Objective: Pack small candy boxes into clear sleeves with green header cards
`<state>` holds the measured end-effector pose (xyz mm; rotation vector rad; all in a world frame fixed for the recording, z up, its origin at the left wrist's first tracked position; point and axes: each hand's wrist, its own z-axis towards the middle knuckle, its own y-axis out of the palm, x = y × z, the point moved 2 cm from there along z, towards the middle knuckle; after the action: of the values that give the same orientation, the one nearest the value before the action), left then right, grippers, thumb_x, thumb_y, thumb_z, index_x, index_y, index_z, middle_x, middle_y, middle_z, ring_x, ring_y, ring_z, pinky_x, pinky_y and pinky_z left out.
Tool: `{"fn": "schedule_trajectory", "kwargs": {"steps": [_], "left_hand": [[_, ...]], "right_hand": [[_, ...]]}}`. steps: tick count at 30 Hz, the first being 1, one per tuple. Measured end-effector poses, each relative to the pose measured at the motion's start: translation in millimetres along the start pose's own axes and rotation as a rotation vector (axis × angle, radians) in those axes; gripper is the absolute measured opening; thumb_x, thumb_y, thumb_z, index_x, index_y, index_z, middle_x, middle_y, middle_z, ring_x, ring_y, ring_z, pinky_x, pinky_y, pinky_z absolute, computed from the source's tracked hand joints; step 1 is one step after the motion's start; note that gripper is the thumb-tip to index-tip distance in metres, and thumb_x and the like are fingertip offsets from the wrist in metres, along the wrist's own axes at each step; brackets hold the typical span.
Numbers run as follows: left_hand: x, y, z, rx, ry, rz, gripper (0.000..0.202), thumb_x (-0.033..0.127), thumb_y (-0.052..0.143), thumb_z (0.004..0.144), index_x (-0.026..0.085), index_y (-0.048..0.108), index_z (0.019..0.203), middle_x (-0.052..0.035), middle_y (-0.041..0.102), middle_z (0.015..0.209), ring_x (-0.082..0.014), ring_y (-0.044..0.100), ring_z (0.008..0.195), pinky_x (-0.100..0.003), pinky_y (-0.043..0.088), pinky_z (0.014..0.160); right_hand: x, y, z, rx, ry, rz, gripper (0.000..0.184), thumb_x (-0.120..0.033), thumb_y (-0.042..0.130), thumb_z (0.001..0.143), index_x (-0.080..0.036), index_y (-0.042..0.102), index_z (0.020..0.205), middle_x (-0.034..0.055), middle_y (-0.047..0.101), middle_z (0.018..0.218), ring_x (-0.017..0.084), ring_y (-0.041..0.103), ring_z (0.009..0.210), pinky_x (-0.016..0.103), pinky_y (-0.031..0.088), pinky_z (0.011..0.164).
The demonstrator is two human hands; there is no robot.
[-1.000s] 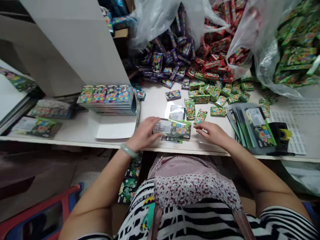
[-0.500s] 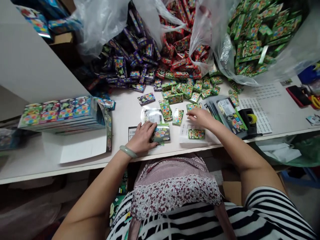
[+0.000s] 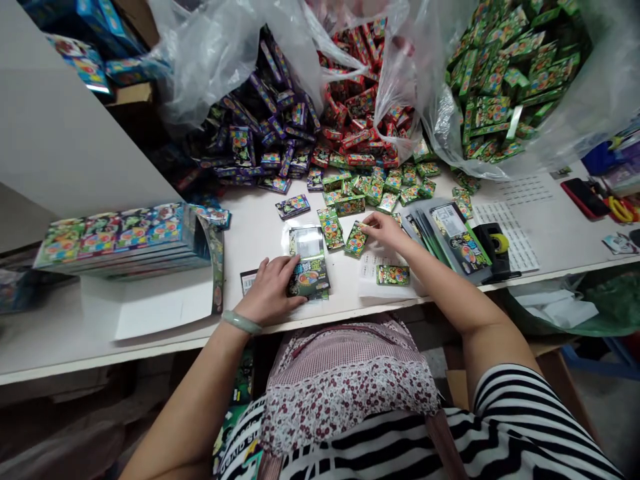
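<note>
My left hand (image 3: 267,290) lies on a glossy packet (image 3: 310,275) near the front edge of the white table (image 3: 260,230), fingers curled over its left end. My right hand (image 3: 383,230) reaches further back and pinches a small green box (image 3: 356,240) by its corner. Another small green box (image 3: 393,274) lies on a white paper slip between my arms. More small green boxes (image 3: 373,187) are scattered just behind.
Clear plastic bags hold heaps of purple boxes (image 3: 260,133), red boxes (image 3: 357,100) and green boxes (image 3: 500,80) at the back. A stack of printed packs (image 3: 120,237) stands at left. Flat packets (image 3: 453,233) and a black tape dispenser (image 3: 493,250) lie at right.
The view swung right. My left hand drew the glossy packet leftwards and turned it. My right hand moved back and left from the front edge to the small green box.
</note>
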<state>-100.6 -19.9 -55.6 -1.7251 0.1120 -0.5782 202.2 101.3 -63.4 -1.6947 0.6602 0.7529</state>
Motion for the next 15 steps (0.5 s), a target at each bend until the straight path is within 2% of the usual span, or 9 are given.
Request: {"fn": "schedule_trajectory", "kwargs": {"steps": [2, 5, 9, 15], "left_hand": [[-1, -1.4, -1, 0.001, -0.009, 0.008, 0.090, 0.049, 0.069, 0.075, 0.012, 0.033, 0.149, -0.0216, 0.048, 0.139, -0.0384, 0.045, 0.132, -0.060, 0.021, 0.119], [-4, -4.2, -2, 0.016, -0.025, 0.015, 0.089, 0.052, 0.067, 0.078, 0.011, 0.033, 0.149, -0.0222, 0.048, 0.140, -0.0388, 0.045, 0.132, -0.060, 0.022, 0.118], [-9, -7.2, -3, 0.048, -0.022, 0.009, 0.090, 0.056, 0.065, 0.079, 0.014, 0.030, 0.151, -0.0213, 0.049, 0.138, -0.0392, 0.047, 0.128, -0.059, 0.030, 0.113], [-16, -9.0, 0, 0.059, -0.023, 0.016, 0.092, 0.058, 0.065, 0.077, 0.013, 0.031, 0.150, -0.0209, 0.049, 0.136, -0.0394, 0.048, 0.125, -0.059, 0.033, 0.110]], "right_hand": [[7, -3, 1, 0.073, 0.055, 0.089, 0.016, -0.028, 0.067, 0.080, -0.019, 0.061, 0.092, 0.0003, 0.063, 0.084, 0.015, 0.060, 0.076, 0.031, 0.052, 0.075], [13, -11, -3, 0.155, 0.133, 0.225, 0.030, -0.024, 0.062, 0.079, -0.022, 0.059, 0.109, -0.0028, 0.056, 0.078, 0.014, 0.056, 0.069, 0.031, 0.054, 0.069], [18, -20, -11, 0.144, 0.189, 0.442, 0.031, -0.019, 0.054, 0.079, -0.024, 0.060, 0.110, -0.0045, 0.050, 0.076, 0.012, 0.055, 0.067, 0.029, 0.056, 0.064], [24, -15, -18, 0.155, 0.213, 0.334, 0.023, -0.026, 0.061, 0.081, -0.021, 0.055, 0.102, -0.0050, 0.056, 0.074, 0.012, 0.059, 0.064, 0.025, 0.053, 0.061]]}}
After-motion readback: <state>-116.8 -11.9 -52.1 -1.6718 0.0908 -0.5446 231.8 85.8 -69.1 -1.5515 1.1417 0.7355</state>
